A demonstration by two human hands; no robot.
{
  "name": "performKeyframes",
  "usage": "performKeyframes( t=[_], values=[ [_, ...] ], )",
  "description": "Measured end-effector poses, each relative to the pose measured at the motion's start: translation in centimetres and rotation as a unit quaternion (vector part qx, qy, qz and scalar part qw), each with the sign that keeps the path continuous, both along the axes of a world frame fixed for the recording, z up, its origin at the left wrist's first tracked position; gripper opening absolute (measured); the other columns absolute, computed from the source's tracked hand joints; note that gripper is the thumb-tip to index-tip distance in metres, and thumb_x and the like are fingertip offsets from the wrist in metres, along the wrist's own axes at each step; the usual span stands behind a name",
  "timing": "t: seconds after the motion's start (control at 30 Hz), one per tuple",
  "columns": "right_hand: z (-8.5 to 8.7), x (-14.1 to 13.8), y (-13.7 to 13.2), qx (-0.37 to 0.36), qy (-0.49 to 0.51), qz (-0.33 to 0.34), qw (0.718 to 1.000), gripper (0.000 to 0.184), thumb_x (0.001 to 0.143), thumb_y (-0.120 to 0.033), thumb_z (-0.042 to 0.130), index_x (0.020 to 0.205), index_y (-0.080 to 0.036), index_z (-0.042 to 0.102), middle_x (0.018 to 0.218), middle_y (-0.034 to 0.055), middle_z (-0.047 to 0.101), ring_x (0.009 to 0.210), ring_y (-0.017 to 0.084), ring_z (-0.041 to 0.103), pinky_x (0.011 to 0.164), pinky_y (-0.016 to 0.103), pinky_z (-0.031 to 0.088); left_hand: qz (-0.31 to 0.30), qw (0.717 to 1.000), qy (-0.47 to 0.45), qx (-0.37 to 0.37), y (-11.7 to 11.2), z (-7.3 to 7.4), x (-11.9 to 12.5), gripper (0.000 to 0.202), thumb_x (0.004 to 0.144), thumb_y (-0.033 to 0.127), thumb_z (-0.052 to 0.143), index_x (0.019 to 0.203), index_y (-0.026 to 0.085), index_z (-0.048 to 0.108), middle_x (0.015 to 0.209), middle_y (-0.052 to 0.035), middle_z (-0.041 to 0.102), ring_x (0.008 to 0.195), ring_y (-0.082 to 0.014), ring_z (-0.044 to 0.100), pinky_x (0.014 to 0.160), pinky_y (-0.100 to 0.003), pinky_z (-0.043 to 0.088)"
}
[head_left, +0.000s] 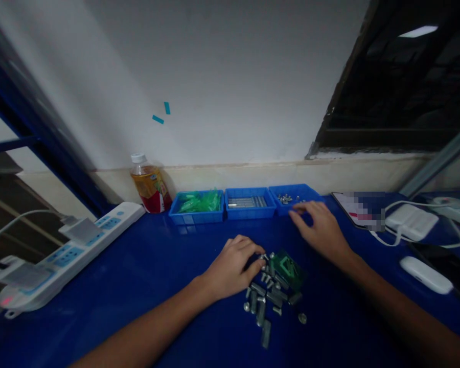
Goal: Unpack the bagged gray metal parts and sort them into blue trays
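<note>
My left hand (235,266) reaches into a loose pile on the blue tabletop, thumb and forefinger curled around a small silver screw (262,263) at the pile's upper left edge. Short screws (267,278) and grey metal bars (261,311) make up this pile. A green clear packet (287,268) lies against its right side. Further up, my right hand (320,227) hovers at the front edge of the right blue bin (308,193), which holds small screws (285,198). Its thumb and fingertips come close together; whatever lies between them is too small to make out.
Left of that bin stand a blue bin (250,212) of metal bars and another (197,219) of green packets. A drink bottle (149,184) and a power strip (99,232) are at left. A phone (358,209), white charger (412,222) and white case (425,275) lie right.
</note>
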State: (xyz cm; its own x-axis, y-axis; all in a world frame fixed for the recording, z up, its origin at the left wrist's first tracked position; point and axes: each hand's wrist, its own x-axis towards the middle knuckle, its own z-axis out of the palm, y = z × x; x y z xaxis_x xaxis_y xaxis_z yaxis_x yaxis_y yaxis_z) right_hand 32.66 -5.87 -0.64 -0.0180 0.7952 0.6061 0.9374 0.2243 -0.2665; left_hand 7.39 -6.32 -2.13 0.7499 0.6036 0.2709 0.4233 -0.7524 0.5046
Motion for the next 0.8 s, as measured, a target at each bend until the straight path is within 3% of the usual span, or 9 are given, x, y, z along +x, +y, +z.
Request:
performKeyframes(
  t=[0.13, 0.2, 0.3, 0.37, 0.47, 0.53, 0.63, 0.73, 0.8],
  values=[
    [-0.7, -1.8, -5.4, -0.193, 0.014, 0.093, 0.977, 0.049, 0.075, -0.043, 0.065, 0.118, -0.02, 0.056, 0.103, 0.0097, 0.064, 0.088, 0.025, 0.061, 0.078, 0.039, 0.047, 0.01, 0.998, -0.031, -0.049, 0.4, 0.0, 0.0, 0.018, 0.092, 0.029, 0.046, 0.1, 0.02, 0.058, 0.097, -0.0042, 0.063, 0.097, -0.0203, 0.053, 0.083, -0.035, 0.038],
    [-1.0, -2.3, -6.2, -0.26, 0.038, 0.119, 0.958, 0.056, 0.075, -0.037, 0.066, 0.126, -0.022, 0.05, 0.104, 0.0094, 0.064, 0.086, 0.023, 0.061, 0.075, 0.036, 0.049, 0.019, 0.996, -0.037, -0.074, 0.5, 0.1, 0.0, 0.015, 0.091, 0.028, 0.046, 0.096, 0.02, 0.059, 0.094, -0.0032, 0.064, 0.094, -0.0196, 0.054, 0.082, -0.035, 0.037],
    [-1.5, -2.7, -5.5, -0.313, 0.077, 0.114, 0.94, 0.051, 0.078, -0.029, 0.061, 0.127, -0.021, 0.049, 0.087, 0.0062, 0.064, 0.076, 0.021, 0.061, 0.068, 0.034, 0.05, 0.032, 0.994, -0.031, -0.098, 0.6, 0.3, 0.1, 0.015, 0.091, 0.027, 0.047, 0.09, 0.021, 0.06, 0.089, -0.0022, 0.064, 0.09, -0.0196, 0.055, 0.082, -0.036, 0.036],
    [-1.9, -2.8, -5.0, -0.311, 0.078, 0.101, 0.942, 0.049, 0.079, -0.029, 0.059, 0.126, -0.019, 0.049, 0.086, 0.0071, 0.064, 0.081, 0.022, 0.061, 0.071, 0.036, 0.05, 0.036, 0.993, -0.034, -0.103, 0.6, 0.4, 0.1, 0.015, 0.09, 0.027, 0.047, 0.089, 0.021, 0.06, 0.087, -0.0018, 0.064, 0.089, -0.0196, 0.055, 0.082, -0.037, 0.035],
    [-2.3, -2.8, -4.7, -0.276, 0.05, 0.084, 0.956, 0.044, 0.079, -0.034, 0.06, 0.121, -0.021, 0.055, 0.102, 0.0114, 0.064, 0.096, 0.027, 0.059, 0.08, 0.04, 0.047, 0.036, 0.993, -0.04, -0.104, 0.7, 0.4, 0.0, 0.014, 0.09, 0.026, 0.047, 0.09, 0.021, 0.06, 0.087, -0.0016, 0.064, 0.089, -0.0194, 0.055, 0.083, -0.037, 0.035],
    [-2.2, -2.7, -4.6, -0.293, 0.053, 0.095, 0.95, 0.033, 0.079, -0.035, 0.06, 0.11, -0.022, 0.059, 0.097, 0.0088, 0.066, 0.086, 0.024, 0.062, 0.073, 0.036, 0.047, 0.036, 0.993, -0.039, -0.104, 0.7, 0.3, 0.0, 0.014, 0.09, 0.026, 0.048, 0.089, 0.021, 0.06, 0.086, -0.0015, 0.064, 0.088, -0.0194, 0.055, 0.082, -0.037, 0.035],
    [-1.3, -2.3, -4.1, -0.339, 0.086, 0.107, 0.931, 0.011, 0.081, -0.032, 0.057, 0.085, -0.022, 0.058, 0.065, -0.0007, 0.061, 0.056, 0.015, 0.056, 0.051, 0.026, 0.038, 0.034, 0.993, -0.04, -0.108, 0.7, 0.2, 0.0, 0.016, 0.091, 0.027, 0.046, 0.088, 0.021, 0.061, 0.085, -0.0017, 0.064, 0.088, -0.0194, 0.055, 0.082, -0.037, 0.035],
    [0.1, -1.5, -3.7, -0.32, 0.149, 0.092, 0.931, 0.017, 0.083, -0.034, 0.052, 0.071, -0.022, 0.053, 0.05, -0.0049, 0.05, 0.045, 0.012, 0.047, 0.044, 0.024, 0.033, 0.044, 0.991, -0.056, -0.111, 0.9, 0.2, -0.1, 0.018, 0.091, 0.029, 0.046, 0.088, 0.021, 0.061, 0.085, -0.0021, 0.064, 0.088, -0.0193, 0.055, 0.082, -0.037, 0.036],
    [1.2, -1.3, -4.0, -0.257, 0.204, 0.067, 0.942, 0.02, 0.083, -0.038, 0.052, 0.07, -0.023, 0.053, 0.05, -0.0045, 0.05, 0.045, 0.013, 0.048, 0.043, 0.025, 0.035, 0.057, 0.989, -0.075, -0.117, 1.0, 0.3, -0.1, 0.022, 0.092, 0.031, 0.044, 0.087, 0.021, 0.062, 0.085, -0.0026, 0.065, 0.086, -0.0193, 0.056, 0.082, -0.037, 0.037]
  ],
)
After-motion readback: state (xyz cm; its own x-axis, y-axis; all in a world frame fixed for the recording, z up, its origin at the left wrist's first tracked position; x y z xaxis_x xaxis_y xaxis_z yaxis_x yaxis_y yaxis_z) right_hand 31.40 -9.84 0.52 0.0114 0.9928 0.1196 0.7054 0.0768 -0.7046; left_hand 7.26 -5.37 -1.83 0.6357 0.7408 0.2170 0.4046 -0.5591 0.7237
